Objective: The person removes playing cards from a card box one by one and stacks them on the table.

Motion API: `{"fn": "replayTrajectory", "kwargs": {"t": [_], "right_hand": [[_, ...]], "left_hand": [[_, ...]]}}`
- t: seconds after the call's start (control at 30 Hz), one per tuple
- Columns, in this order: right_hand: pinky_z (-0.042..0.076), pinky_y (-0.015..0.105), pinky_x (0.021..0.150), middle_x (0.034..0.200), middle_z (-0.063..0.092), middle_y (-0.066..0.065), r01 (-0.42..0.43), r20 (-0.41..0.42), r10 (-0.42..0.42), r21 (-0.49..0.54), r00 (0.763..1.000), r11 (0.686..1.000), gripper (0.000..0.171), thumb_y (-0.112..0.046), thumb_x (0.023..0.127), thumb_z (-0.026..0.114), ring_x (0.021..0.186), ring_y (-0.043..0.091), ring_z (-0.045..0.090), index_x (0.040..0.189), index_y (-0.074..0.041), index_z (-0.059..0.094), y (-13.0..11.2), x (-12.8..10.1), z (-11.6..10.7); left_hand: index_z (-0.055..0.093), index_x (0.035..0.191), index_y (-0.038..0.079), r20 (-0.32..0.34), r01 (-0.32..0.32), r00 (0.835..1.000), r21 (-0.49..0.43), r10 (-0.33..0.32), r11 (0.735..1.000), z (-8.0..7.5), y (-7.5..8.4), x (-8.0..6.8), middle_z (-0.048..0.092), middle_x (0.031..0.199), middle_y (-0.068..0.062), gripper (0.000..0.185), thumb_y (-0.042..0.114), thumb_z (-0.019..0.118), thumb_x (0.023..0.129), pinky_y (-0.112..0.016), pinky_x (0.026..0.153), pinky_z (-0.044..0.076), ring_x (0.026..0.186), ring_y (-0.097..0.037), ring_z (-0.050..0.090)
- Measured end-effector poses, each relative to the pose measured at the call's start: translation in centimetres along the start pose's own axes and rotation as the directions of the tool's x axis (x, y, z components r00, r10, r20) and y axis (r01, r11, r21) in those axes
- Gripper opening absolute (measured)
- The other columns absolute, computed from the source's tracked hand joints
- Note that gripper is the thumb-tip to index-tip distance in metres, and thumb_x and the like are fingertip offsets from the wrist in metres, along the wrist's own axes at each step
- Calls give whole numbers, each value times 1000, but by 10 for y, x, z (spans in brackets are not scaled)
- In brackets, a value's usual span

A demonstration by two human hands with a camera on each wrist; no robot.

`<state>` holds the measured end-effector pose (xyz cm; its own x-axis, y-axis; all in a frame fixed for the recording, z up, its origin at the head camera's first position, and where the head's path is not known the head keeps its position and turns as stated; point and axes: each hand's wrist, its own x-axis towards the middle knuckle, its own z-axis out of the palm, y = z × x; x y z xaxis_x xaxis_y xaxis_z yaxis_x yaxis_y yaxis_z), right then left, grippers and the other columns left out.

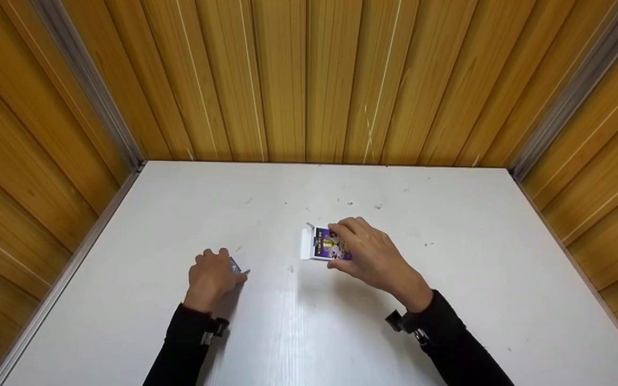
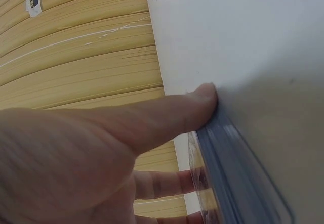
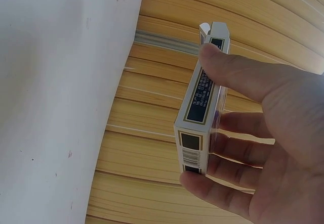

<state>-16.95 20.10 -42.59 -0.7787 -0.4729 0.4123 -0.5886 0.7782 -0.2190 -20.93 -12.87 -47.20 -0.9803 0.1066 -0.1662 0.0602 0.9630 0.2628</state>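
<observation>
In the head view my right hand (image 1: 376, 254) grips a small card box (image 1: 324, 242) with a purple and yellow printed front. Its white end flap (image 1: 307, 244) stands open toward the left. The right wrist view shows the thumb on a printed side of the box (image 3: 198, 95), the fingers on the opposite side, and a barcode on the near end. My left hand (image 1: 211, 276) holds a deck of cards (image 1: 234, 265) with a bluish face, mostly hidden by the hand. In the left wrist view, the thumb presses the top edge of the stacked cards (image 2: 238, 173), with fingers behind.
A white table (image 1: 266, 203) with small dark marks lies under both hands. Wood-patterned panels (image 1: 282, 80) rise at the back and both sides, with grey metal strips (image 1: 86, 75) in the corners.
</observation>
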Motion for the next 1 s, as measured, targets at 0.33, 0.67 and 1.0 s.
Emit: {"fn": "replayTrajectory", "kwargs": {"t": [0.33, 0.67, 1.0], "right_hand": [[54, 35, 73, 122, 63, 8, -4, 5, 4, 10, 1000, 1000, 67, -35, 79, 91, 104, 21, 60, 133, -5, 64, -1, 1, 0], [54, 36, 74, 122, 63, 7, -7, 5, 7, 13, 1000, 1000, 67, -34, 78, 92, 106, 22, 60, 132, -6, 64, -1, 1, 1], [55, 39, 84, 124, 63, 9, 24, 11, -24, -3, 1000, 1000, 71, -28, 74, 95, 111, 24, 60, 134, -5, 64, -3, 2, 1]], "left_hand": [[56, 123, -15, 10, 25, 1000, -12, -25, 1000, 2, 0, 0, 55, 105, -30, 79, 47, 83, 83, -54, 80, 53, 102, -44, 56], [64, 106, -14, -313, -33, 950, -106, -2, 994, -20, 0, -4, 61, 89, -26, 53, 39, 69, 99, -51, 63, 54, 84, -43, 63], [72, 99, 5, -567, -493, 778, -284, 271, 823, -21, 55, -19, 70, 90, -4, 6, 5, 75, 94, -34, 70, 55, 83, -19, 66]]}}
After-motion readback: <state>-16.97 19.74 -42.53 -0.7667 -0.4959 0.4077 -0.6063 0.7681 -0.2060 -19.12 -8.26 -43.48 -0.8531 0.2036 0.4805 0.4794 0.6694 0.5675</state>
